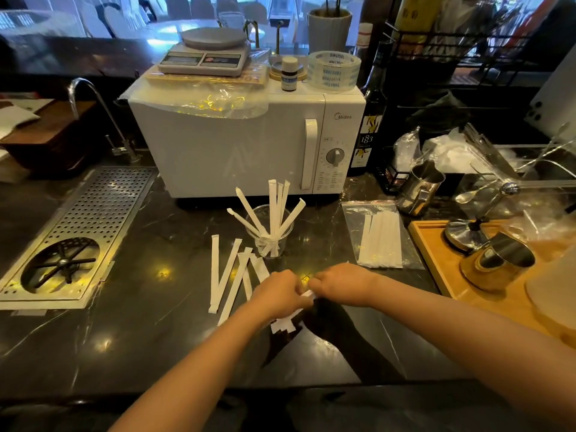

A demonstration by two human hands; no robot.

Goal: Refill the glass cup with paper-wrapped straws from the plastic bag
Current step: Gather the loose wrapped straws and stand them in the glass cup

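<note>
A clear glass cup [270, 241] stands on the dark counter in front of the microwave, with several paper-wrapped straws [274, 207] fanned out in it. More wrapped straws [224, 275] lie loose on the counter just left of the cup. A clear plastic bag [378, 235] with a flat stack of wrapped straws lies to the cup's right. Below the cup, my left hand [279, 299] and my right hand [339, 285] meet, both closed on a small bunch of wrapped straws whose ends [283, 325] stick out beneath the left hand.
A white microwave [249, 145] stands behind the cup, with a scale and tape roll on top. A perforated metal drain tray [81, 235] and tap are at left. A wooden tray [436, 269] with steel jugs sits at right, and a steel pitcher [420, 188] behind the bag.
</note>
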